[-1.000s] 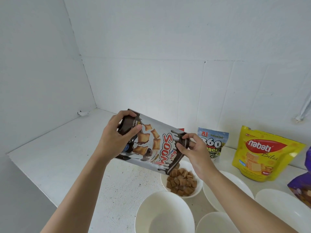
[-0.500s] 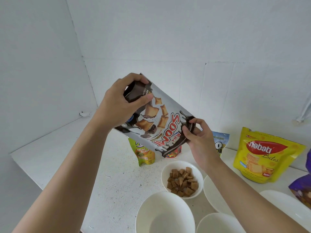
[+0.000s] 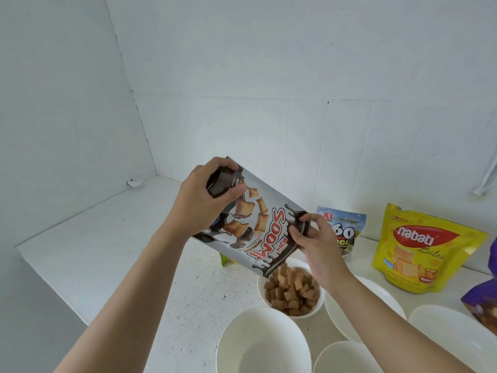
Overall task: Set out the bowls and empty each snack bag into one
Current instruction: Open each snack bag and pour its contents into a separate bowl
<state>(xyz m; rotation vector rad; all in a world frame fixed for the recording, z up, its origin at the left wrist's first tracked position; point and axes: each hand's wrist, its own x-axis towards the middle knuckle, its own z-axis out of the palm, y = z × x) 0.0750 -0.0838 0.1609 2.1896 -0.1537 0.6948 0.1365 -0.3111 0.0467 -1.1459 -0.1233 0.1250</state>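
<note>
Head view: the left hand (image 3: pixel 200 203) clamps the bottom of the Soomi bag (image 3: pixel 256 224), the right hand (image 3: pixel 312 238) pinches its mouth, tipped over the filled bowl (image 3: pixel 291 289). Pieces are heaped high, so a hard shake could bounce some onto the counter (image 3: pixel 129 238). 4 empty white dishes crowd just beside it; open room lies left, toward the counter's front edge.

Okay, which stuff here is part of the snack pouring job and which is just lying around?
Part of the job:
- Soomi bag, tipped, held by left hand and right hand
- bowl of brown snacks
- empty bowl
- Nabati bag
- A1 bag

Just lying about:
- small white piece in the counter corner
</note>
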